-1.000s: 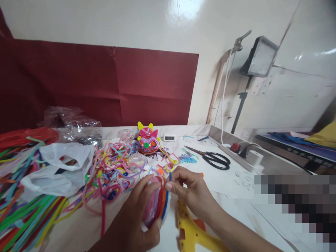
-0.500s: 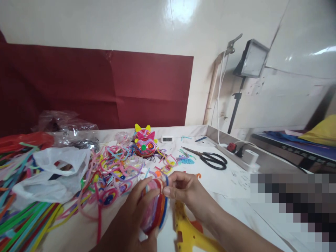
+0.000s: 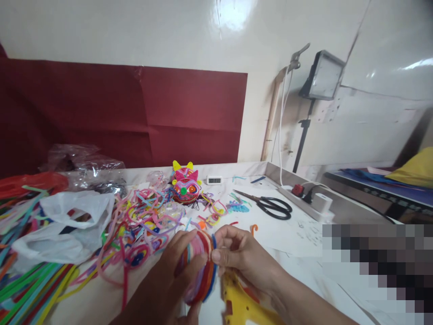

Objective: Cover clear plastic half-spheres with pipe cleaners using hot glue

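My left hand [image 3: 174, 273] is closed around a rounded craft piece [image 3: 203, 280] covered with rows of coloured pipe cleaners in pink, purple, red and orange. Along its right edge runs a blue pipe cleaner [image 3: 214, 273]. At the upper right of the piece, my right hand [image 3: 245, 255] pinches this blue strand between thumb and forefinger. The left fingers hide part of the piece's near side. Just below my right hand lies a yellow tool [image 3: 248, 304] with an orange part, which looks like a glue gun.
Black-handled scissors [image 3: 274, 207] lie at the right. Tangled pipe cleaners [image 3: 145, 221] spread at the left, near a white plastic bag [image 3: 91, 212] and straight pipe cleaners [image 3: 40, 289]. A finished colourful mask-like craft [image 3: 185, 189] and a small digital display [image 3: 214, 180] stand at the back.
The craft piece has turned slightly and sunk a little in my hands. My right hand's pinch on the blue pipe cleaner is a little lower along the edge.
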A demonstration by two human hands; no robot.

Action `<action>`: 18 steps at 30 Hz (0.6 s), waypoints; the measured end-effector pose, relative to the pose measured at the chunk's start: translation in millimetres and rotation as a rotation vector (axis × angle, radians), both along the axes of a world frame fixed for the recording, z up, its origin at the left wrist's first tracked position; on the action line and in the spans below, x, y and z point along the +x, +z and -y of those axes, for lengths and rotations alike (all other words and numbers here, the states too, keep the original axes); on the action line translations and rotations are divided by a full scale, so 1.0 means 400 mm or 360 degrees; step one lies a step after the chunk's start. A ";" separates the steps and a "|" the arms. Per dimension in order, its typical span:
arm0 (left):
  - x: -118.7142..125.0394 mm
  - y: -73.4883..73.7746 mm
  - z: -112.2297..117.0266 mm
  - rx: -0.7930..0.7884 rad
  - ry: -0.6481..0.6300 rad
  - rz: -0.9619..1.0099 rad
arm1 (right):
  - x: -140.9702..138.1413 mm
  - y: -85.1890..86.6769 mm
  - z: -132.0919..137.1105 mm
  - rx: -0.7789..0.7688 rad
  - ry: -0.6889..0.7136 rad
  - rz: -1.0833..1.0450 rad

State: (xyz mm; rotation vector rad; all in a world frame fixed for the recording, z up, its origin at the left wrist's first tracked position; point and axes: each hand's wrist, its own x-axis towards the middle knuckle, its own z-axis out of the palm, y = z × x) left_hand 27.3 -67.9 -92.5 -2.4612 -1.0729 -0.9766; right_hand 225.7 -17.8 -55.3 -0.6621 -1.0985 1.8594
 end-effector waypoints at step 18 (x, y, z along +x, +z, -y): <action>-0.020 0.018 -0.007 -0.0162 -0.0231 -0.0019 | -0.007 0.005 0.020 -0.0194 -0.0058 -0.0199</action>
